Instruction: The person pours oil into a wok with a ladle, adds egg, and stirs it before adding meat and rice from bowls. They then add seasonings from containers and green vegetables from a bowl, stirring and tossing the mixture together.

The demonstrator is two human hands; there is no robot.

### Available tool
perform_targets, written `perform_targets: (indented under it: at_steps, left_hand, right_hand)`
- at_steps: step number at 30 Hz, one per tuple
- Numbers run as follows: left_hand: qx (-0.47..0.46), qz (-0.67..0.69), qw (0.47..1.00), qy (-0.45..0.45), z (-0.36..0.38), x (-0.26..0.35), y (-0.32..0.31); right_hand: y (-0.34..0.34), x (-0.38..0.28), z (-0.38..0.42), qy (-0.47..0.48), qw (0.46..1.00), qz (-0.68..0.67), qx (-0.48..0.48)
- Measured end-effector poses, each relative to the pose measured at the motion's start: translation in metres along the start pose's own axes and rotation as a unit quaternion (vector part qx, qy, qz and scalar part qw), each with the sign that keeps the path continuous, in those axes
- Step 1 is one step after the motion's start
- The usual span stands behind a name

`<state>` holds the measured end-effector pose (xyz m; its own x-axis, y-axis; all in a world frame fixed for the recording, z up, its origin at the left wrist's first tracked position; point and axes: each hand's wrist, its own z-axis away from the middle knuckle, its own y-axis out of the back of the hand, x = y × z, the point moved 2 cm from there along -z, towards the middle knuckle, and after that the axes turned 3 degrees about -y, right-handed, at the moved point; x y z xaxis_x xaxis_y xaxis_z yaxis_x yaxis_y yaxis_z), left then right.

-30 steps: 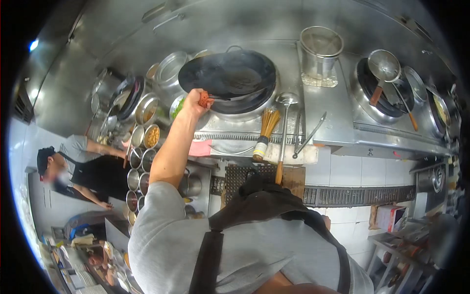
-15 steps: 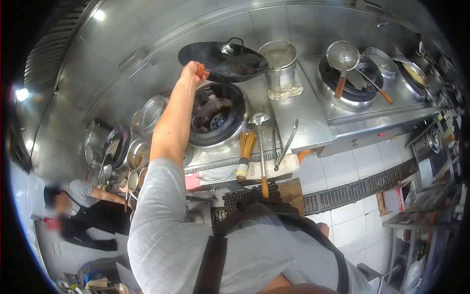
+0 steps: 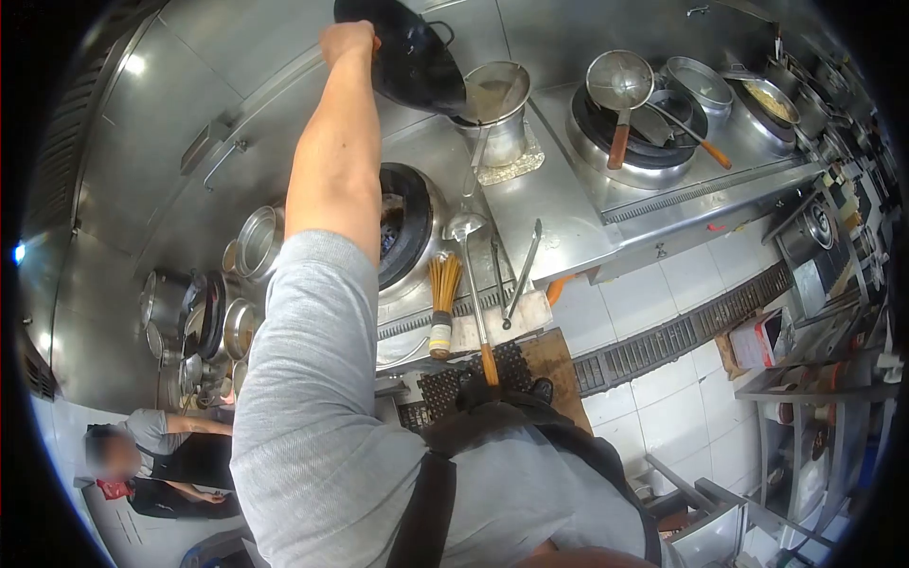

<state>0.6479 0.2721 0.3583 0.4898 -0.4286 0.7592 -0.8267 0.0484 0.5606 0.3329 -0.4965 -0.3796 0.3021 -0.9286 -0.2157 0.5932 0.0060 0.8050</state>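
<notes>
My left hand (image 3: 348, 40) is closed on the near side of a black wok (image 3: 417, 66) and holds it up, steeply tilted, at the back of the range. The wok's lower rim is over the mouth of a metal pot (image 3: 502, 142), which has a wire strainer (image 3: 494, 93) across its top. Whether anything pours out cannot be made out. Below my forearm is the bare wok burner (image 3: 414, 232), partly hidden. My right hand is out of view. A long-handled ladle (image 3: 466, 227) and a bamboo brush (image 3: 442, 293) lie at the front of the range.
Tongs (image 3: 524, 275) lie beside the ladle. To the right, a second wok (image 3: 582, 128) bears a skimmer (image 3: 620, 80). Metal bowls (image 3: 260, 241) stand on the left. Another person (image 3: 166, 454) is at the far left. A floor drain (image 3: 682, 331) runs along the tiles.
My left hand has raised the wok, moved it farther back and tipped it toward the pot. The view has shifted, and the other person's posture has changed.
</notes>
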Motion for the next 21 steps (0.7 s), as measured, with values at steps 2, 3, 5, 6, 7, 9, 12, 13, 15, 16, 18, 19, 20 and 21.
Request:
perform_targets:
  at_steps: [2,3,5,6,7,9,12,13,15,16,18,19,20,21]
  left_hand:
    - [0.063,-0.074,0.994,-0.051,-0.031,-0.024,-0.014]
    - [0.123,-0.144,0.976,-0.109,-0.043,-0.032,-0.014]
    - [0.133,-0.150,0.977,-0.078,-0.031,-0.048,0.006]
    - [0.139,-0.151,0.977,-0.052,-0.020,-0.057,0.017]
    - [0.116,-0.097,0.987,-0.050,-0.013,-0.075,0.032]
    - [0.136,-0.090,0.985,0.062,-0.005,-0.118,0.057]
    - [0.081,0.149,0.976,0.135,0.008,-0.231,0.085]
    - [0.110,0.329,0.925,0.157,0.025,-0.270,0.092]
    - [0.069,0.399,0.885,0.229,0.062,-0.342,0.111]
    - [0.075,0.431,0.860,0.262,0.085,-0.372,0.116]
    - [0.052,0.388,0.854,0.342,0.130,-0.412,0.129]
    - [0.024,0.405,0.834,0.375,0.143,-0.449,0.130]
    - [0.008,0.417,0.827,0.376,0.158,-0.480,0.130]
    - [0.014,0.420,0.825,0.378,0.173,-0.495,0.132]
  right_hand:
    - [0.034,-0.014,0.015,-0.066,0.995,-0.069,0.011]
    - [0.061,-0.027,0.014,-0.134,0.980,-0.144,0.026]
    - [0.079,-0.031,-0.005,-0.098,0.985,-0.134,0.043]
    - [0.087,-0.032,-0.013,-0.069,0.987,-0.129,0.062]
    - [0.094,-0.033,-0.027,-0.077,0.986,-0.141,0.036]
    - [0.152,-0.056,-0.028,-0.063,0.982,-0.170,0.056]
    - [0.217,-0.083,-0.045,-0.034,0.981,-0.180,0.066]
    - [0.230,-0.092,-0.054,-0.030,0.984,-0.168,0.055]
    - [0.263,-0.120,-0.062,0.016,0.976,-0.200,0.085]
    - [0.279,-0.132,-0.064,0.043,0.962,-0.242,0.121]
    - [0.306,-0.164,-0.081,0.076,0.948,-0.290,0.110]
    - [0.329,-0.190,-0.082,0.082,0.951,-0.279,0.106]
    - [0.354,-0.224,-0.074,0.152,0.939,-0.285,0.114]
    - [0.369,-0.254,-0.069,0.223,0.923,-0.290,0.120]
